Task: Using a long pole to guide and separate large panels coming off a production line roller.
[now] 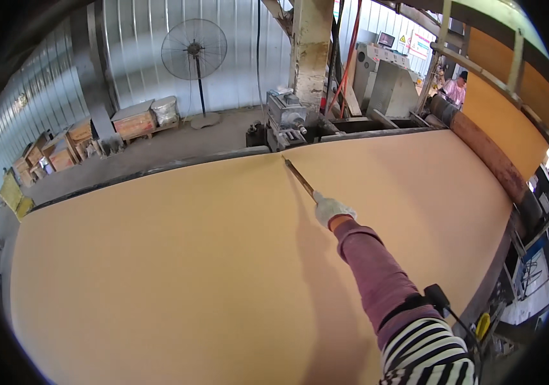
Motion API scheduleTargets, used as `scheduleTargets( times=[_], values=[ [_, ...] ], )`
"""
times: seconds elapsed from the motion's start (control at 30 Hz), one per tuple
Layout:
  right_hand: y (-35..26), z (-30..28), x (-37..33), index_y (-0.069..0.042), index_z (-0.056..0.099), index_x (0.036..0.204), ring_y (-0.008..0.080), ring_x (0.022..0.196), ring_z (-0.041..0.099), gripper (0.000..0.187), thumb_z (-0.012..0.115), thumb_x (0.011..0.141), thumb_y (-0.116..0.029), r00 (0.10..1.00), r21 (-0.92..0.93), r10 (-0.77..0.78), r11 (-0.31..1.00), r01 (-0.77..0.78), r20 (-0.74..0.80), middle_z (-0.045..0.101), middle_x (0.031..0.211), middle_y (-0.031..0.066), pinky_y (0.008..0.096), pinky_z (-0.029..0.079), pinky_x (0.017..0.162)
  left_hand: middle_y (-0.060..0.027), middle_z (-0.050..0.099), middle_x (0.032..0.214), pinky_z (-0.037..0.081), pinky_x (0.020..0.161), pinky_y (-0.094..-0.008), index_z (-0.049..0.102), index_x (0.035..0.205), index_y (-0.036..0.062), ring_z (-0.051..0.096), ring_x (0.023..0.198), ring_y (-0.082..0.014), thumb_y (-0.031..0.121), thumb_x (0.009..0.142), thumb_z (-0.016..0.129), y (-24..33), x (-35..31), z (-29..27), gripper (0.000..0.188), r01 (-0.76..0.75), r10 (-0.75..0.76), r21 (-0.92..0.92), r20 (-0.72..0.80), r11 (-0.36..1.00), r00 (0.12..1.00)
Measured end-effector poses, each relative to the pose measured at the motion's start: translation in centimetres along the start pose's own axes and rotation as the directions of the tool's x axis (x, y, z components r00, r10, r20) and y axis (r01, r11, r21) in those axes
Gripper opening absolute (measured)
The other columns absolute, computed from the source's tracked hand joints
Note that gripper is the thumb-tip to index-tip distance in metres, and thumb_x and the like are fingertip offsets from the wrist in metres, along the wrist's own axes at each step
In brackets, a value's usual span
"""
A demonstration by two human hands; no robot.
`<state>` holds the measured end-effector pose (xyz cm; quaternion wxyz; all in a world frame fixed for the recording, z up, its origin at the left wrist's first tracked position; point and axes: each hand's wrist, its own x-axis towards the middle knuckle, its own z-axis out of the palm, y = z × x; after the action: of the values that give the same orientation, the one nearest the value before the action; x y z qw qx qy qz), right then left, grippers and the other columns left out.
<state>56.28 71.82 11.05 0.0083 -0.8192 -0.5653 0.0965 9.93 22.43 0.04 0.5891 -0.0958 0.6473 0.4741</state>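
My right hand (333, 210), in a whitish glove, reaches far out with its fingers wrapped around a slim brown stick (300, 176). The stick narrows toward its far end, and that tip lies at or just over the far edge of a wide yellow-tan sheet (159, 269); whether it touches cannot be made out. Beneath my outstretched arm, a long shadow falls across the sheet's smooth surface. Just beyond the stick's tip stands a grey metal machine unit (285, 112). My left hand is out of view.
A rusty roller (489, 154) runs along the sheet's right end, below a hanging orange-tan sheet (505, 109). Behind it, a person in pink (454, 92) is near grey control cabinets (393, 86). A standing fan (194, 49) and wooden crates (134, 120) line the far wall.
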Motion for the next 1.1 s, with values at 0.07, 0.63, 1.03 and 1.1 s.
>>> scheduleTargets(
  times=[0.07,0.63,1.03,1.1],
  values=[
    [1.0,-0.5,-6.0,-0.037,0.042,0.144,0.0344,0.098,0.068,0.046,0.035,0.099,-0.04,1.0,-0.033,-0.022,0.999,0.022,0.023,0.07,0.111,0.0099,0.0477,0.051,0.083,-0.0028,0.067,0.072,0.05,0.057,-0.0262,0.072,0.09,0.0055,0.06,0.062,-0.0133,0.024,0.096,0.058,0.6,-1.0,-3.6,0.024,-0.013,0.013,-0.001,-0.005,1.0,1.0],
    [7.4,-17.8,-82.7,-0.014,0.044,0.144,0.016,0.048,0.058,0.06,0.063,0.088,-0.024,0.604,0.337,0.559,0.511,-0.791,0.568,0.059,0.067,0.0046,0.0294,0.046,0.045,-0.0117,0.059,0.094,0.051,0.071,-0.0355,0.061,0.109,-0.0018,0.056,0.082,-0.0237,0.021,0.096,0.055,8.5,5.1,-26.3,0.027,-0.151,0.17,-0.127,0.158,0.98,0.973],
    [6.0,14.7,-60.3,-0.01,0.057,0.062,0.0119,0.052,0.05,0.017,0.068,0.075,-0.009,0.956,0.997,0.284,-0.051,-0.066,0.078,0.05,0.06,-0.0021,0.0274,0.04,0.048,-0.0193,0.072,0.089,0.059,0.066,-0.0274,0.066,0.107,-0.009,0.071,0.075,-0.0233,0.035,0.092,0.063,19.5,8.6,-48.4,0.046,-0.498,0.495,-0.124,-0.053,0.858,0.867],
    [0.4,7.4,-61.8,-0.006,0.061,0.068,0.0134,0.048,0.052,0.01,0.066,0.077,-0.005,0.935,0.986,0.325,-0.131,-0.106,0.144,0.052,0.061,0.0001,0.0277,0.043,0.044,-0.0196,0.07,0.096,0.058,0.072,-0.0314,0.063,0.112,-0.0072,0.069,0.083,-0.0261,0.033,0.091,0.065,19.8,10.3,-50.6,0.046,-0.537,0.528,-0.182,-0.098,0.824,0.844]
  ],
)
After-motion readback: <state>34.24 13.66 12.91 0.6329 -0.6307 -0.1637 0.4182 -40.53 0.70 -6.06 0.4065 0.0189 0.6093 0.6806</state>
